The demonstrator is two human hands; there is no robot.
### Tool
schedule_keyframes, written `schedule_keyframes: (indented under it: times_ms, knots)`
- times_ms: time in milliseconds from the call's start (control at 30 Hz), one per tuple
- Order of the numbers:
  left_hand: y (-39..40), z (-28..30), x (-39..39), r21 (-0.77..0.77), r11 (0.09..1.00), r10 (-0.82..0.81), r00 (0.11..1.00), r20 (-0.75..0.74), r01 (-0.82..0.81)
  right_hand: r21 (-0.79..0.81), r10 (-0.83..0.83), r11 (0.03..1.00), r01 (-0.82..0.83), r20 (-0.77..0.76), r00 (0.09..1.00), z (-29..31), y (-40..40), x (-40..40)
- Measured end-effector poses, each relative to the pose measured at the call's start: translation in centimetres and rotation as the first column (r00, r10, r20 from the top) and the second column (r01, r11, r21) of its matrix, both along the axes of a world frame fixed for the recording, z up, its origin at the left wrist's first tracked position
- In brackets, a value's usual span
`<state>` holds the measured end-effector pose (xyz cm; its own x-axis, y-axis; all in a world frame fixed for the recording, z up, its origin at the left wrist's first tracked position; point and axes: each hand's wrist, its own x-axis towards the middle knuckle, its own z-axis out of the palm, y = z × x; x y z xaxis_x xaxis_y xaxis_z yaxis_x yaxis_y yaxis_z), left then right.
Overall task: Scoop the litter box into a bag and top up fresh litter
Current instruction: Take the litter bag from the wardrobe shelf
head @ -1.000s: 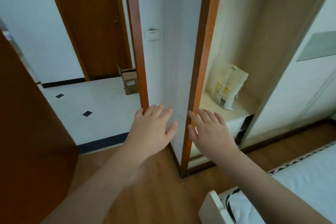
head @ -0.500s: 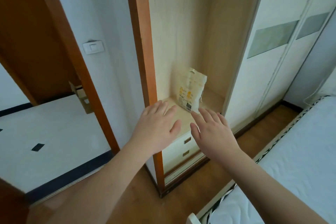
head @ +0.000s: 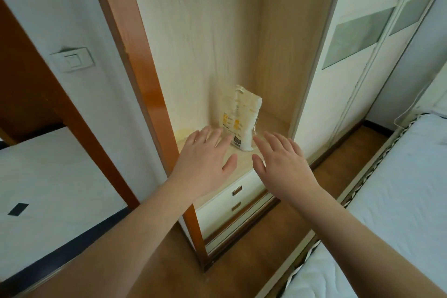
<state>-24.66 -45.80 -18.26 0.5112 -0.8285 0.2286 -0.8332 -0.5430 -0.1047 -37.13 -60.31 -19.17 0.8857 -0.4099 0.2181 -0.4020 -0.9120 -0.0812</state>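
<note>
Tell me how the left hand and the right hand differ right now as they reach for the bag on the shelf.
The left hand overlaps the lower left corner of the litter bag in view; the right hand lies below the bag's right side, beside it. The left hand crosses the orange door frame; the right hand is in front of the white drawers. Both are open, fingers spread, holding nothing.

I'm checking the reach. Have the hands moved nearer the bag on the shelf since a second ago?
Yes. Both hands now reach over the shelf, beside the bag; earlier they were short of it.
</note>
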Motion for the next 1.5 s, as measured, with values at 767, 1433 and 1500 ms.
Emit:
schedule_keyframes:
  times_ms: [767,1433,1500]
  knots:
    - [-8.4,-3.6,11.9,-0.077,0.997,-0.014,0.993,-0.118,0.005,0.026,-0.244,0.969,0.244,0.001,0.97,-3.8,-4.8,10.7]
    - [-27.0,-7.8,21.6,-0.108,0.959,0.237,0.949,-0.206,-0.263,0.17,-0.089,0.982,0.084,0.02,0.996,-6.7,-25.0,24.5]
    - [-29.2,-7.6,23.5,-0.108,0.97,0.192,0.96,-0.205,-0.217,0.167,-0.074,0.984,0.069,0.025,0.997,-6.9,-27.7,25.6]
